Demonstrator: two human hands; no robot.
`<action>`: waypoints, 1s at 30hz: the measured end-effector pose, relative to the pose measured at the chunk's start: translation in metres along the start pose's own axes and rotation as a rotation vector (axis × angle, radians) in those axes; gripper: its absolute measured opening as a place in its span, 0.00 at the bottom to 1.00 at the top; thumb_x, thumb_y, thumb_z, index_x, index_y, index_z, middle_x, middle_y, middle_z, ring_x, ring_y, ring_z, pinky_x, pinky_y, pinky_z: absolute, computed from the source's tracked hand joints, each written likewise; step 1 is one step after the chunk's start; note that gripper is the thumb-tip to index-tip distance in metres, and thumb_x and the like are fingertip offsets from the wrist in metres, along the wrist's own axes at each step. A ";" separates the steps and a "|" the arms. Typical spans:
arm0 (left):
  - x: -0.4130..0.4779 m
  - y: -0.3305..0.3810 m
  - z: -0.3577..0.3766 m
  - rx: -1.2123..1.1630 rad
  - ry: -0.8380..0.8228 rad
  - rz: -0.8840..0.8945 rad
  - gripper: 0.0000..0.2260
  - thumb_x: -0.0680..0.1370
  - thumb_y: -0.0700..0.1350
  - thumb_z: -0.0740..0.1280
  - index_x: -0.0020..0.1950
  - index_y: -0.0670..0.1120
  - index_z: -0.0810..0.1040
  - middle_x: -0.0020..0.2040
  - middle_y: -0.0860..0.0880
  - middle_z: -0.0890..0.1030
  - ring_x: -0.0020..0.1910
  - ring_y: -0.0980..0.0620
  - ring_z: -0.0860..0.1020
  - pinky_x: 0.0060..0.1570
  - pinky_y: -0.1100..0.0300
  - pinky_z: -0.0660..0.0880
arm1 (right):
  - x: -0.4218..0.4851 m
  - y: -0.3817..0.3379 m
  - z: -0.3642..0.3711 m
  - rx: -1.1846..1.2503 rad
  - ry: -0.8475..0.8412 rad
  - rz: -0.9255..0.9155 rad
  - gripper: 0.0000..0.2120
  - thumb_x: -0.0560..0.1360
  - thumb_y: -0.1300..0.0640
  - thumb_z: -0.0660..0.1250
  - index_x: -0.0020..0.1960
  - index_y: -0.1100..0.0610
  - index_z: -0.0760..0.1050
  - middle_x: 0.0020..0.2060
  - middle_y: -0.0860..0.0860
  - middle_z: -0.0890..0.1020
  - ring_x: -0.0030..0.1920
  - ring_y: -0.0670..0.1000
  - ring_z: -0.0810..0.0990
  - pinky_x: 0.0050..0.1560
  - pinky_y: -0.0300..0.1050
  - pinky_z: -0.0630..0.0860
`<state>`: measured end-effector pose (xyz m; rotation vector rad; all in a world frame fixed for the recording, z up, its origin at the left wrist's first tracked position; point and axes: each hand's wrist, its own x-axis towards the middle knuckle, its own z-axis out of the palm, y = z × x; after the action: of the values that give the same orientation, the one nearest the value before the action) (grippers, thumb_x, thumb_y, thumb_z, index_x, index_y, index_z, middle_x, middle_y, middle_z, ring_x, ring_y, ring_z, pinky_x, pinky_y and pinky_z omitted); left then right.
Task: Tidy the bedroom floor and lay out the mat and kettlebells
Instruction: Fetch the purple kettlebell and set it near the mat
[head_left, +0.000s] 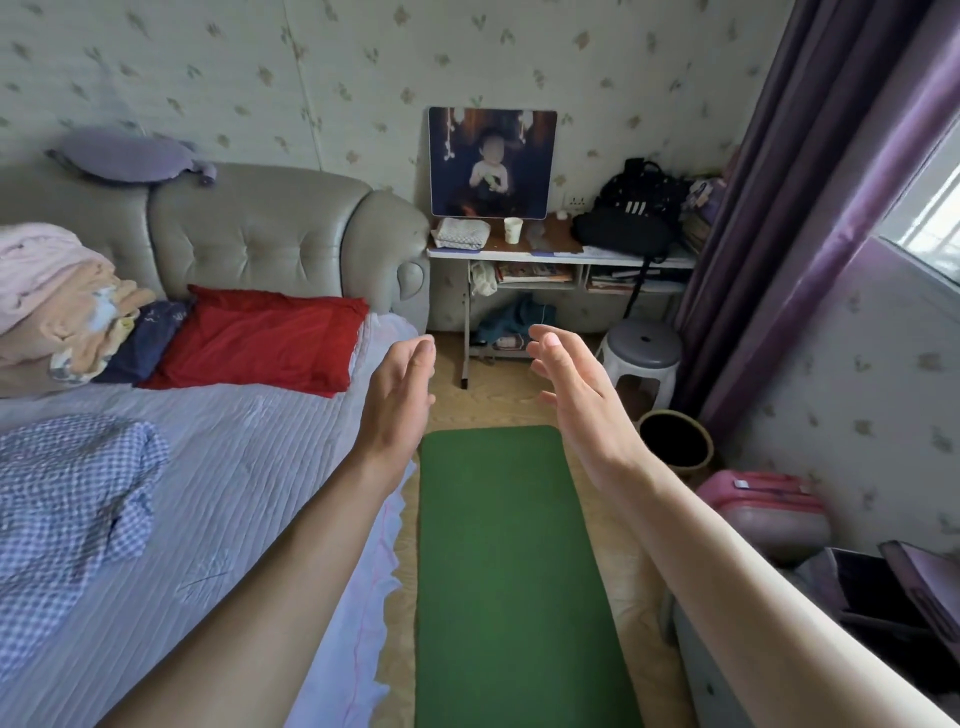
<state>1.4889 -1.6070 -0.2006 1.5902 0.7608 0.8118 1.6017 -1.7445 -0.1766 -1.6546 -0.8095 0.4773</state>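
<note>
A green mat (514, 561) lies flat on the floor between the bed and the right-hand furniture, running from the frame's bottom up toward the desk. Both arms are stretched out over it. My left hand (402, 395) hovers above the bed's edge near the mat's far left corner, palm turned inward, fingers straight and holding nothing. My right hand (576, 395) hangs above the mat's far right corner, palm facing left, fingers apart and empty. No kettlebell is in view.
A bed (249, 467) with a red pillow (260, 338) and folded bedding fills the left. Ahead stand a desk (561, 254) with a black backpack (634, 213), a grey stool (644, 353), a dark bin (675, 441) and a pink case (769, 509). Purple curtains hang at right.
</note>
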 end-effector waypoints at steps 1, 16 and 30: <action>-0.013 0.005 0.004 0.005 0.007 0.015 0.17 0.79 0.59 0.57 0.60 0.52 0.76 0.52 0.58 0.77 0.56 0.53 0.78 0.62 0.42 0.76 | -0.010 0.000 -0.009 0.001 0.010 -0.007 0.23 0.83 0.43 0.52 0.73 0.51 0.67 0.68 0.47 0.75 0.68 0.48 0.72 0.72 0.55 0.68; -0.240 0.048 0.049 -0.002 0.142 -0.008 0.13 0.82 0.56 0.58 0.60 0.53 0.76 0.56 0.53 0.79 0.59 0.51 0.78 0.58 0.50 0.78 | -0.196 -0.012 -0.121 0.106 -0.011 0.008 0.29 0.74 0.34 0.52 0.70 0.46 0.70 0.67 0.45 0.75 0.69 0.47 0.72 0.73 0.56 0.67; -0.388 0.034 -0.018 -0.011 0.090 -0.034 0.12 0.84 0.53 0.56 0.61 0.52 0.75 0.54 0.55 0.78 0.59 0.52 0.78 0.60 0.49 0.77 | -0.354 -0.037 -0.092 0.136 0.085 0.009 0.19 0.83 0.42 0.53 0.69 0.47 0.71 0.65 0.45 0.77 0.68 0.47 0.73 0.72 0.57 0.68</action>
<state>1.2615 -1.9234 -0.2040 1.5355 0.8442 0.8667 1.4171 -2.0616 -0.1589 -1.5423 -0.6924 0.4558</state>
